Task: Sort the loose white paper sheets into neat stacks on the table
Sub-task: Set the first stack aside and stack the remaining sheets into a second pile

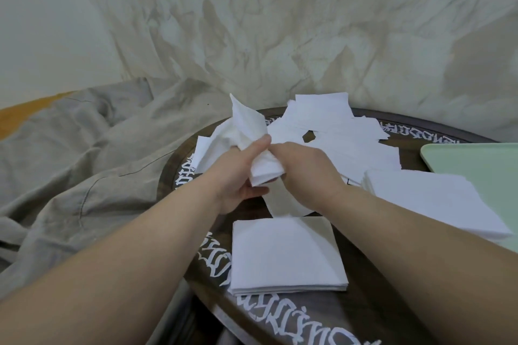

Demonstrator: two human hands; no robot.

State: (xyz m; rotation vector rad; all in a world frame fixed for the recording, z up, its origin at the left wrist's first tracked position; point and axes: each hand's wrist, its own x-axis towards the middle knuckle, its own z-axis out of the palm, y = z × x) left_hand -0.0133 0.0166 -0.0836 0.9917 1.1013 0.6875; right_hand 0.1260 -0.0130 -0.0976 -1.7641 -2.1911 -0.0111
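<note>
1. The left hand (pixel 241 173) grips a bunch of white paper sheets (pixel 246 131) above the table, thumb laid along the top of the bunch and fingers curled beneath it.
2. The right hand (pixel 305 168) meets it from the other side, fingers wrapped round the lower end of the same bunch (the fingertips are hidden behind the paper).
3. The held sheets fan upward and away from the hands, bent and uneven at their top edges.
4. Just below the hands, at the near side of the round dark table (pixel 372 288), lies a squared stack of paper (pixel 286 255).
5. A second stack (pixel 434 202) lies to the right, partly on the table and partly over a pale green tray (pixel 476 157).
6. Behind the hands a loose heap of sheets (pixel 336 126) spreads across the far side of the table, overlapping at odd angles.
7. White lettering (pixel 294 314) runs round the table's rim.
8. Grey crumpled cloth (pixel 84 154) lies to the left of the table.
</note>
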